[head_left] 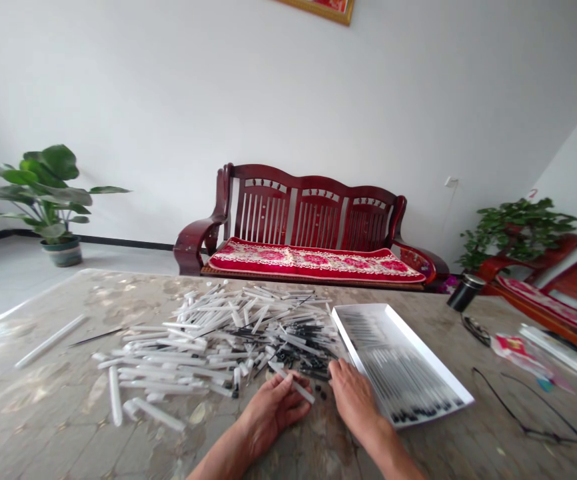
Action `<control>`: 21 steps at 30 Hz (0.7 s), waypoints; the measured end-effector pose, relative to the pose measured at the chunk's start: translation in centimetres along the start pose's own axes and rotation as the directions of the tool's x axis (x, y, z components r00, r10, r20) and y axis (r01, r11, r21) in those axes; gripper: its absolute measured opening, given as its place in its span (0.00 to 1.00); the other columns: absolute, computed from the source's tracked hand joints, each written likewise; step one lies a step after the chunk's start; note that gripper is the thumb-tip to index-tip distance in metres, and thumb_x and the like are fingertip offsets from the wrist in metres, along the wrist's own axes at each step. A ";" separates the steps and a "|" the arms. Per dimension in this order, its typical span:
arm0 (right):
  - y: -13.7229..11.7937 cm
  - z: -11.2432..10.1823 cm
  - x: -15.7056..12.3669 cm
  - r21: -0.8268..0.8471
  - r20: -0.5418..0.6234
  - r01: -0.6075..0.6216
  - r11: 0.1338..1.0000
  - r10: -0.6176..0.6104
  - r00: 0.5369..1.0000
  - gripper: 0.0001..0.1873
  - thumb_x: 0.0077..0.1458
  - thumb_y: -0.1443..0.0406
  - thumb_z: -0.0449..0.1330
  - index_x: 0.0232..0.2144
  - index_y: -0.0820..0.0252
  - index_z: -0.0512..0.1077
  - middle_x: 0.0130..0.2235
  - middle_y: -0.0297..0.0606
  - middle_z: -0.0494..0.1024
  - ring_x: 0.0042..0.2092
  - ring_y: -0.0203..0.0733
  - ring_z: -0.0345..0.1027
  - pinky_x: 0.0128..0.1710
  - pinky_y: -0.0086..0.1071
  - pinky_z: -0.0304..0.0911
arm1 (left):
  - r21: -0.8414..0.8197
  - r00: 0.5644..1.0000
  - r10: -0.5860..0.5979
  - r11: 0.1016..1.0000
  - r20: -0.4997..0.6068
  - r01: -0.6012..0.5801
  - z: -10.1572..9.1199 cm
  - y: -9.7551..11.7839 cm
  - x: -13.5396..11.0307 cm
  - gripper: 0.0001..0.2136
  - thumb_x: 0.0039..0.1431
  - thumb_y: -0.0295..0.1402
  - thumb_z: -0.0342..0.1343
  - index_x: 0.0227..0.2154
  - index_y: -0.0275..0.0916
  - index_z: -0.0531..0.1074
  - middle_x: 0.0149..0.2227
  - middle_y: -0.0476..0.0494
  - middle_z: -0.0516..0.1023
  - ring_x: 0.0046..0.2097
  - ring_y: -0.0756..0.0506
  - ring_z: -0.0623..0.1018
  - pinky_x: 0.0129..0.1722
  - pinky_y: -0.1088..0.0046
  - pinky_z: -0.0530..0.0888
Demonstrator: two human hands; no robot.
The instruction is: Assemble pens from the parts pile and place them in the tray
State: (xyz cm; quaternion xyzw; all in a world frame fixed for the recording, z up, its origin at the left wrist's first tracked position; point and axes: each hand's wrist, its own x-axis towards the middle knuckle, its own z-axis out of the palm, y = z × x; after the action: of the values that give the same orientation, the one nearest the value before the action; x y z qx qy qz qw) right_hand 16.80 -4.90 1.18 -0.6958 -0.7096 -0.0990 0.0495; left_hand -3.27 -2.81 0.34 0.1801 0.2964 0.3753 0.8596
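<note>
Low over the table, my left hand (279,404) is closed, thumb and fingers pinching a white plastic pen barrel (302,392) that slants down to the right. My right hand (352,395) is beside the white box, its fingers curled together at the edge of a heap of black pen caps (309,339). What its fingertips hold, if anything, is hidden. To the left spreads a big loose pile of white pen barrels (168,367), with small white and black parts among them. The shallow white box (421,343) holds rows of pens with black ends.
A single white tube (51,341) and a thin dark rod (96,337) lie at the table's left. On the right are a black cylinder (466,293), glasses (528,423), a red-and-white packet (516,352) and a white long box (561,350). Behind stands a wooden bench (313,213).
</note>
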 end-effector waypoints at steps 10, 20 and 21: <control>-0.1 -2.2 0.1 0.089 0.005 0.001 0.996 -0.002 1.000 0.12 0.56 0.76 0.53 0.35 0.57 0.72 0.38 0.40 0.78 0.43 0.45 0.71 0.41 0.33 0.58 | -0.055 0.981 0.109 0.991 -0.158 -0.119 -0.2 0.1 0.6 0.05 0.58 0.26 0.60 0.37 0.33 0.71 0.39 0.34 0.82 0.39 0.43 0.84 0.39 0.70 0.80; -1.0 -1.8 -3.0 0.484 0.203 -0.138 0.864 0.042 0.978 0.08 0.52 0.72 0.56 0.29 0.54 0.72 0.31 0.32 0.79 0.35 0.40 0.73 0.33 0.28 0.57 | -0.067 0.917 0.294 0.944 -0.270 -0.322 0.1 1.2 0.6 0.02 0.60 0.24 0.57 0.36 0.35 0.72 0.37 0.39 0.82 0.35 0.47 0.84 0.40 0.73 0.81; -1.0 -1.6 -2.8 0.473 0.167 -0.136 0.870 0.062 0.984 0.08 0.52 0.72 0.56 0.30 0.54 0.73 0.32 0.33 0.80 0.36 0.41 0.73 0.35 0.29 0.58 | -0.068 0.917 0.300 0.943 -0.264 -0.327 0.1 1.2 0.6 0.02 0.60 0.24 0.57 0.35 0.35 0.72 0.37 0.39 0.82 0.35 0.48 0.83 0.40 0.73 0.81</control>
State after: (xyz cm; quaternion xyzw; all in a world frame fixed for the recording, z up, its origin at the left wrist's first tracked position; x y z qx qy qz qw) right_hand 15.78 -8.01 2.03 -0.7023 -0.6769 0.1351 0.1741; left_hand -3.52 -1.56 0.84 0.1289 0.3484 0.5436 0.7527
